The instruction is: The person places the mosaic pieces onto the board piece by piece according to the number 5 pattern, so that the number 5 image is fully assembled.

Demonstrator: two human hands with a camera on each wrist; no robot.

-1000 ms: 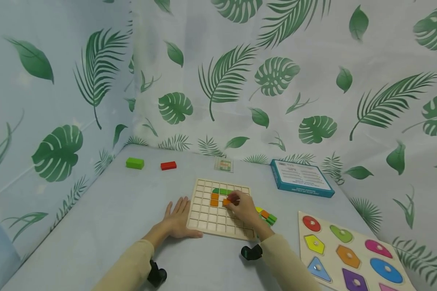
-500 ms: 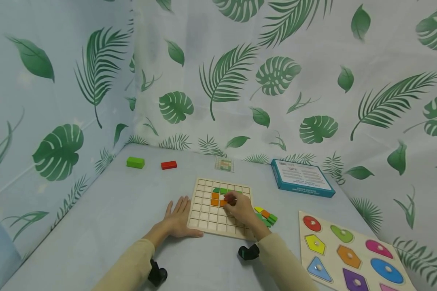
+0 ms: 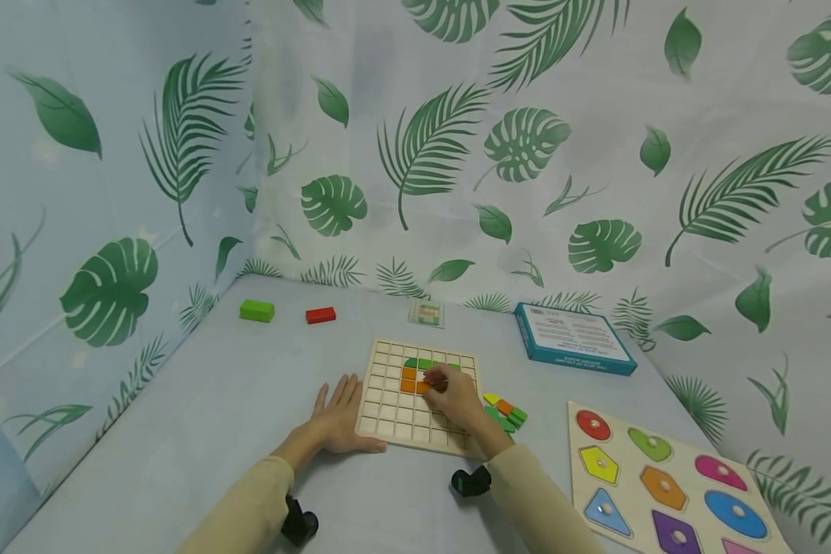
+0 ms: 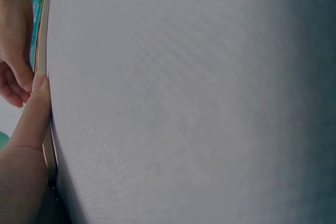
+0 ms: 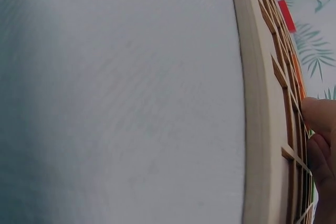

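A wooden grid board [image 3: 395, 415] lies in the middle of the table, with a row of green tiles [image 3: 425, 363] and two orange tiles [image 3: 408, 374] set in its cells. Fingers spread, my left hand [image 3: 339, 419] rests flat along the board's left side, its thumb against the near corner; the thumb [image 4: 35, 114] also shows at the board's edge in the left wrist view. Thumb and fingertips of my right hand [image 3: 460, 396] pinch another orange tile [image 3: 423, 387] right at a cell beside the lower orange one. The fingers partly cover this tile.
Loose green, orange and yellow tiles [image 3: 505, 408] lie right of the board, partly behind my right wrist. A shape puzzle board [image 3: 623, 431] and a teal box [image 3: 575, 342] are farther right. Behind stand a pattern card [image 3: 426, 313], a red block [image 3: 321, 315] and a green block [image 3: 257, 310].
My right hand has moved slightly left, bringing the orange tile down to the cell beside the other orange tiles. My left hand has stayed in place.
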